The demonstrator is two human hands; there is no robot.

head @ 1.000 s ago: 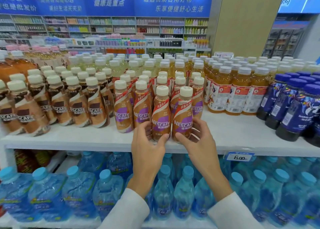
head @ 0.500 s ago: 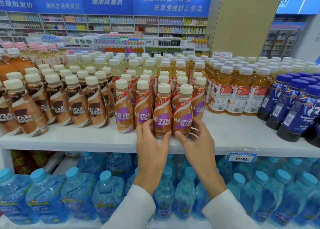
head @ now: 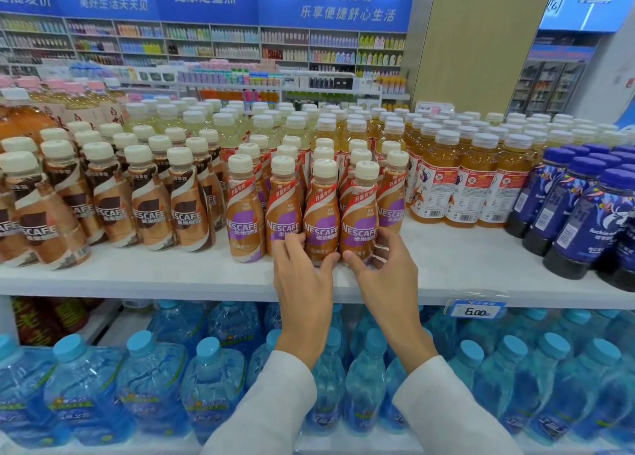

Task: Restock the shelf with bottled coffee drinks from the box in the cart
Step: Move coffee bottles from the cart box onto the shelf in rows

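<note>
Head view: two hands are on the front coffee bottles, at the near edge of the shelf [head: 137, 276].
The left hand [head: 305, 282] wraps the centre bottle [head: 321, 214], thumb on its right side and fingers curled round its left, clamped low on the purple label. The right hand [head: 388, 276] grips the right bottle [head: 359, 220] the same way, thumb in front and fingers curled behind. Both bottles stand upright on the shelf, touching each other, at the front of the purple-label row. Left of them are brown-label coffees [head: 147, 207], to the right orange tea bottles [head: 467, 186], and far right dark blue bottles [head: 584, 214]. A price tag [head: 476, 310] hangs on the shelf edge, with water bottles [head: 206, 368] packed below.
</note>
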